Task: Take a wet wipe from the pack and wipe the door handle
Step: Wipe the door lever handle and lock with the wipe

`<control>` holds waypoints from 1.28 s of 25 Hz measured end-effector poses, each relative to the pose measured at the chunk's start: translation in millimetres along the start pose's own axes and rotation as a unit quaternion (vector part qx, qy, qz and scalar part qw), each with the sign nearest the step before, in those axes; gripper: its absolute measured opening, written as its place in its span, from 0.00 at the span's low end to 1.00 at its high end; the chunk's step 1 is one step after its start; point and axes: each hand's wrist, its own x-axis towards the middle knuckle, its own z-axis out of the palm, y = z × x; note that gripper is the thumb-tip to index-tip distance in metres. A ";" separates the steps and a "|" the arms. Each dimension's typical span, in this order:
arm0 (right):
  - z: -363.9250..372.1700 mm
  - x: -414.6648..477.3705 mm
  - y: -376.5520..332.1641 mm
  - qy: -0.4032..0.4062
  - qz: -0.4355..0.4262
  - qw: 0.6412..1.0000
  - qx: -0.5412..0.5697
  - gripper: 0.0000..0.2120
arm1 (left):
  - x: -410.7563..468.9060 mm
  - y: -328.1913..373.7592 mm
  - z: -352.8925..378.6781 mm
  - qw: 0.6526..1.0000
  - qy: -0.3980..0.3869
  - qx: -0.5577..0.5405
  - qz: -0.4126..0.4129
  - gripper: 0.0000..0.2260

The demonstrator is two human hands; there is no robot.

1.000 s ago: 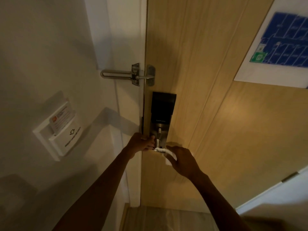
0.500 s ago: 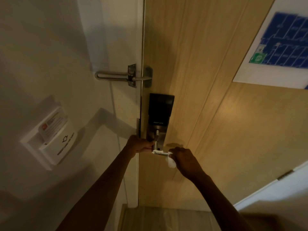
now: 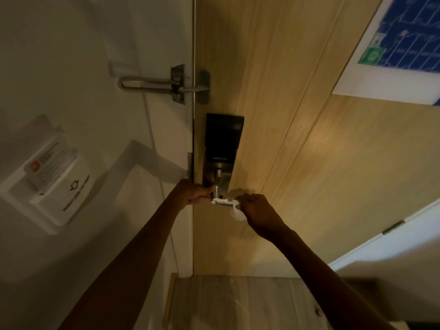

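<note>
Fingers: my right hand is pinching the wet wipe; my left hand is curling closed around the door handle base.
Head view: wipe is draping over the lever, at 6 o'clock from the black lock plate.
Progress: wipe is already out; I'm judging wiping is underway, pack unseen.
Materials: brushed metal lever, soft crumpled white wipe, smooth wood-grain door.

Dim light; white wall left, pale wood floor below, blue plan upper right.
</note>
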 end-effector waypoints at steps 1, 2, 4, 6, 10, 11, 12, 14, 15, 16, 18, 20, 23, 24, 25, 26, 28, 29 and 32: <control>-4.3 -4.9 5.6 -0.002 0.004 1.000 -0.016 0.12 | 0.2 -0.2 -0.1 1.000 0.004 0.001 -0.002 0.26; -9.9 -9.8 13.0 -0.003 0.004 1.000 -0.029 0.13 | 0.7 0.7 -0.3 1.000 0.000 -0.002 -0.002 0.26; -21.5 -15.7 26.1 -0.014 0.015 1.000 -0.020 0.14 | 2.6 1.6 -1.7 1.000 -0.008 -0.021 0.004 0.26; -29.1 -19.7 34.9 -0.027 0.039 0.999 0.000 0.14 | -1.7 2.9 -0.8 1.000 -0.005 -0.012 0.001 0.27; -34.2 -25.3 53.3 0.018 0.137 0.987 0.076 0.10 | -9.0 4.1 -1.1 1.000 0.001 0.013 0.009 0.20; -35.6 -26.4 56.9 0.048 0.172 0.979 0.096 0.11 | -7.3 3.2 -1.5 1.000 0.002 0.020 0.011 0.22; -37.8 -25.6 57.8 0.087 0.209 0.968 0.109 0.11 | -8.9 3.3 -1.6 1.000 0.003 0.025 0.013 0.24; -45.2 -18.3 48.8 0.158 0.275 0.935 0.158 0.11 | -6.4 2.5 -3.3 0.999 -0.001 0.031 0.018 0.29; -48.2 -13.9 37.5 0.175 0.286 0.922 0.192 0.11 | -2.0 1.0 -5.1 0.999 -0.005 0.039 0.021 0.30; -49.8 -10.1 23.5 0.177 0.283 0.915 0.227 0.11 | -0.4 -0.2 -6.4 0.999 -0.013 0.041 0.023 0.29; -43.3 -8.1 -2.5 0.154 0.279 0.911 0.261 0.11 | 0.4 -1.4 -5.0 0.999 -0.033 0.027 0.027 0.27; -28.9 -14.4 -18.0 0.147 0.316 0.891 0.291 0.12 | -0.4 -3.0 -3.2 0.999 -0.031 0.020 0.028 0.32; -17.8 -20.5 -26.6 0.221 0.389 0.816 0.366 0.10 | 2.5 -1.4 -3.2 0.999 -0.029 0.006 0.030 0.41; -18.8 -21.9 -29.9 0.233 0.400 0.805 0.372 0.09 | 3.3 -1.1 -3.3 0.999 -0.031 0.011 0.026 0.41; -21.2 -23.9 -33.2 0.239 0.402 0.798 0.380 0.08 | 2.0 -1.3 -2.7 0.999 -0.029 0.009 0.026 0.39; -22.4 -27.1 -35.1 0.242 0.400 0.792 0.392 0.06 | -1.5 -1.3 -1.4 0.999 -0.025 0.005 0.027 0.34; -26.6 -33.7 -31.6 0.235 0.401 0.771 0.435 0.05 | -7.0 0.3 0.7 1.000 -0.007 0.001 0.029 0.22; -31.6 -37.0 -25.4 0.230 0.397 0.751 0.474 0.06 | -6.6 -0.1 1.0 1.000 0.003 0.004 0.031 0.19; -54.8 -36.7 -5.2 0.258 0.359 0.725 0.529 0.09 | -6.1 0.1 1.6 1.000 -0.003 0.003 0.027 0.22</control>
